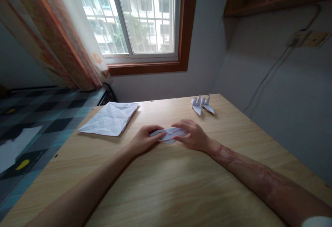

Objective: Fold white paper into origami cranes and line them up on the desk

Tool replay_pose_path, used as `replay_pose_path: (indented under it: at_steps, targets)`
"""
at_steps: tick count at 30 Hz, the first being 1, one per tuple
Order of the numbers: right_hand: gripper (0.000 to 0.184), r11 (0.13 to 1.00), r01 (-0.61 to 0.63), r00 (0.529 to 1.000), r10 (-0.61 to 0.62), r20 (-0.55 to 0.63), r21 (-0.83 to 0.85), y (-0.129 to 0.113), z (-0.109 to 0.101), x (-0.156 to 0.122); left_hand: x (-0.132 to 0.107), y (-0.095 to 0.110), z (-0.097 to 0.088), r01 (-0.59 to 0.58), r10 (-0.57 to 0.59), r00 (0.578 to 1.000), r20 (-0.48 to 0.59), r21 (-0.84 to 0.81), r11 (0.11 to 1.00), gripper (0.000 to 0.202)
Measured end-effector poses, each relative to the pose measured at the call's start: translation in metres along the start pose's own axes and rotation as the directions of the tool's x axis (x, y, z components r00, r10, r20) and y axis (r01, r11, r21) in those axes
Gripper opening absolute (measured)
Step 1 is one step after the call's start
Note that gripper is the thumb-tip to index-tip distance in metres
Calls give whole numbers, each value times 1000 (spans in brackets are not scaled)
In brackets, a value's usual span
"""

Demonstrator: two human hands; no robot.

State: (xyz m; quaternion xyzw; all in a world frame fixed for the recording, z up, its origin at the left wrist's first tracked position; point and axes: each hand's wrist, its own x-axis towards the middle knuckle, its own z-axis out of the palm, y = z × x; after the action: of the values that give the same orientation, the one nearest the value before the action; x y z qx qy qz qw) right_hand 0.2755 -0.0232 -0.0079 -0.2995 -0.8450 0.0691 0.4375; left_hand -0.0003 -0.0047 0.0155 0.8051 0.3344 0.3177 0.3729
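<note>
Between my hands, near the middle of the table, is a small piece of folded white paper with crease lines and a pointed lower flap. My left hand grips its left end, the thumb lying on top and the fingers behind. At the right end, my right hand holds the paper between thumb and curled fingers. Part of the paper is hidden under the fingers. Behind my right hand stand two white origami cranes close together, apart from both hands.
Creased white paper sheets lie at the table's back left. The wooden table reaches toward the wall under the window. To the left is a bed with a checked cover and white paper. A cable hangs at right.
</note>
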Motion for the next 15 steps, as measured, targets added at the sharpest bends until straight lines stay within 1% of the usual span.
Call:
replay_pose_path:
  at_steps: [2, 4, 6, 9, 12, 13, 15]
  targets:
    - [34, 998, 25, 999, -23, 44, -57, 1, 1, 1, 0, -1, 1, 1, -1, 1000, 11, 10, 1000, 34]
    - [23, 996, 26, 995, -18, 94, -86, 3, 2, 2, 0, -3, 3, -8, 8, 1000, 14, 35, 999, 33]
    - [15, 995, 17, 992, -5, 126, -96, 6, 3, 3, 0, -4, 5, -12, 13, 1000, -13, 71, 997, 33]
    - [11, 995, 15, 989, 0, 147, -102, 10, 5, 3, 0, -5, 5, -40, 47, 998, -48, 142, 989, 33]
    - [11, 994, 35, 988, -18, 156, -106, 13, 6, 2, 1, -6, 3, -148, 165, 985, -55, 235, 961, 27]
    - [11, 993, 46, 987, -28, 156, -109, 13, 6, 2, 1, -6, 2, -191, 209, 977, -42, 266, 945, 23]
    - [9, 991, 73, 987, -55, 152, -113, 12, 5, 1, 2, -7, 2, -274, 283, 959, 23, 325, 905, 17]
